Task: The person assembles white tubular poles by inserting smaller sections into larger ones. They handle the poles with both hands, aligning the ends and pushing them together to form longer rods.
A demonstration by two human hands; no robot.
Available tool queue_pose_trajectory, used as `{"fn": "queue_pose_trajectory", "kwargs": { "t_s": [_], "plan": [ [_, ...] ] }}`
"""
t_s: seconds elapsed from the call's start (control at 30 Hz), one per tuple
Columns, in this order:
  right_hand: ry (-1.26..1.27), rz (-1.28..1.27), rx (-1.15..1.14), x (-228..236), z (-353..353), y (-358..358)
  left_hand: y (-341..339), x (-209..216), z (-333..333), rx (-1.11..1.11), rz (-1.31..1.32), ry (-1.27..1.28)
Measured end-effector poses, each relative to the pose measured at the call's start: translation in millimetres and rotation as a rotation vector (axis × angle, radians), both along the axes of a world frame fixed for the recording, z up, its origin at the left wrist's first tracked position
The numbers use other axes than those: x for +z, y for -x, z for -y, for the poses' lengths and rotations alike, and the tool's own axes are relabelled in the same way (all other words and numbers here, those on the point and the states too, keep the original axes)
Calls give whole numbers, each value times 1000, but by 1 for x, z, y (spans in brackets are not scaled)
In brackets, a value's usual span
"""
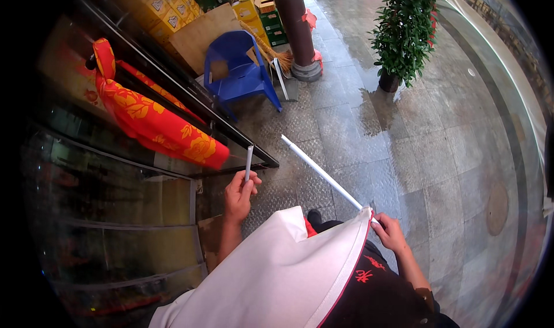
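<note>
My left hand (238,196) is raised in front of the door's edge. Its fingers pinch a short, thin light-grey tube (249,165) that points upward. At the right, my right hand (390,232) is closed around the lower end of a long white rod (323,175). The rod slants up to the left, its far tip in the air above the paving. A corner of white cloth with red edging (277,253) meets the rod at the right fingers. The cloth spreads across my front, over dark clothing with red marks (369,270).
At left, a glass door (150,198) carries a red and yellow flowered cloth (167,132) on its handle. Beyond stand a blue plastic chair (242,68), a broom (278,55), a dark column (294,25), stacked boxes (167,13) and a potted plant (404,34). The stone paving (427,166) looks wet.
</note>
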State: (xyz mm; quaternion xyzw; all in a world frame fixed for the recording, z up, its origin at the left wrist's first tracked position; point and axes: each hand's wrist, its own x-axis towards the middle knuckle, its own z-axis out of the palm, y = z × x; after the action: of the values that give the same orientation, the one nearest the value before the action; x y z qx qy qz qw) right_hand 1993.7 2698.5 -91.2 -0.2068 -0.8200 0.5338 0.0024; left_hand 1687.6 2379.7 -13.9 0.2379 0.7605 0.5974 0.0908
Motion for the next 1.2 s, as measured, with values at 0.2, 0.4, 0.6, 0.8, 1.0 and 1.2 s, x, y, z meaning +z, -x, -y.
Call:
{"fn": "queue_pose_trajectory", "kwargs": {
  "t_s": [0.2,0.4,0.6,0.8,1.0,1.2],
  "plan": [
    [-55,-52,32,-6,1,-1,1,-2,-4,50,106,-38],
    [-18,-140,109,-8,0,0,-4,56,-51,-25,183,-196],
    [-75,-77,124,-18,-2,-4,-9,54,-48,-161,285,-250],
    [-138,-131,88,-63,2,-3,-43,72,-70,-211,188,-158],
    [-86,-101,66,-115,6,11,-65,67,-99,-362,82,-178],
    [-88,-97,53,-126,10,20,-71,65,-110,-412,-22,-192]
  ]
}}
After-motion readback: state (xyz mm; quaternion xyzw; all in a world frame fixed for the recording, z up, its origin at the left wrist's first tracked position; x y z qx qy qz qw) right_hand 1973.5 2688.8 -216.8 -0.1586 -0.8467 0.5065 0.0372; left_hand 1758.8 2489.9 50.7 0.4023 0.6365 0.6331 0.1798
